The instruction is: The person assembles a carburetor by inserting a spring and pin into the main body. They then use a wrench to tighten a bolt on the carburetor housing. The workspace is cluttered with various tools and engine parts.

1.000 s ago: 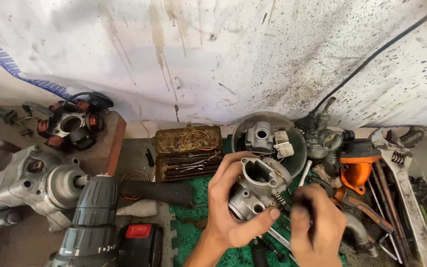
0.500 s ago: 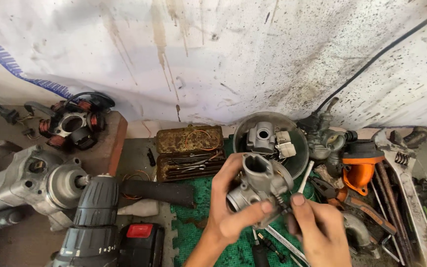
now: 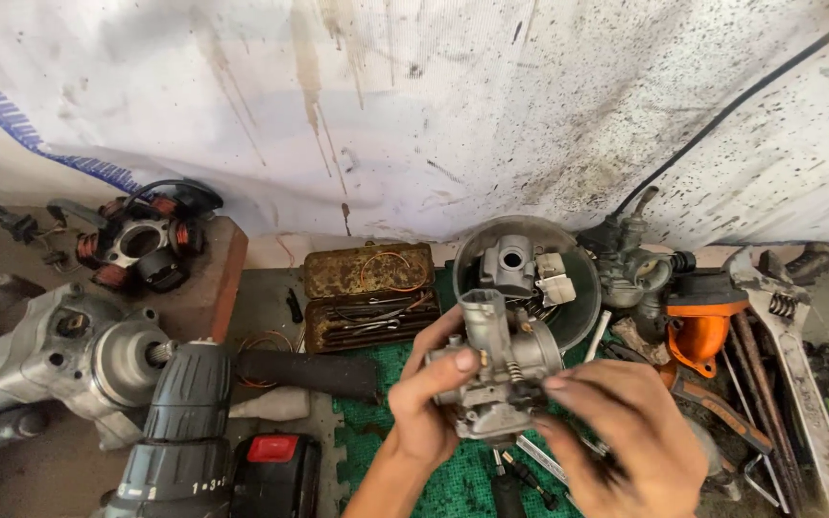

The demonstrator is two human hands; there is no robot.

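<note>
The left hand (image 3: 429, 412) rises from six o'clock, thumb and fingers (image 3: 453, 364) curled shut in a grip. The right hand (image 3: 626, 436) comes in from five o'clock, back upward, fingertips pinching toward nine o'clock.

At twelve o'clock I saw a stained, speckled white tarpaulin sheet (image 3: 414, 105) hanging as backdrop, a thin black cable (image 3: 722, 120) crossing it toward two o'clock. At six lay a green foam floor mat (image 3: 376, 398) on dusty grey ground (image 3: 271, 297), in flat daylight.
</note>
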